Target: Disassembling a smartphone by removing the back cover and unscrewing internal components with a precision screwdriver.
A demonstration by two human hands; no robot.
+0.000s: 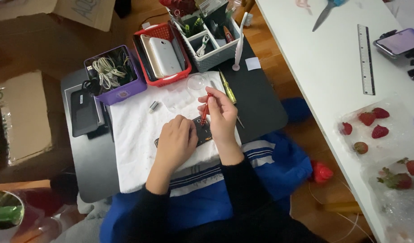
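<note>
While my left hand [174, 140] lies flat, fingers closed together, pressing down on a small dark device [202, 130] at the middle of the frame, my right hand [222, 114] is curled shut around a red screwdriver [205, 109], which stands nearly upright with its tip down on the device's upper edge. That device rests on a white towel [135, 135] spread over the dark worktop [256, 103], and most of it is hidden under my two hands. Just above my right hand a yellow-handled screwdriver [227, 87] lies on the towel's edge, with a clear round lens [197, 82] beside it. Further up, toward the upper middle of the frame, sit three containers in a row: a purple basket [126, 92] of tangled cables, a red basket [144, 38] holding phones, and a grey divided organiser [216, 56]. A small metal piece [153, 106] lies on the towel to the left of my hands. At the right, well apart, a white table [306, 58] carries a ruler [365, 59], scissors [326, 11] and strawberries [369, 123].
</note>
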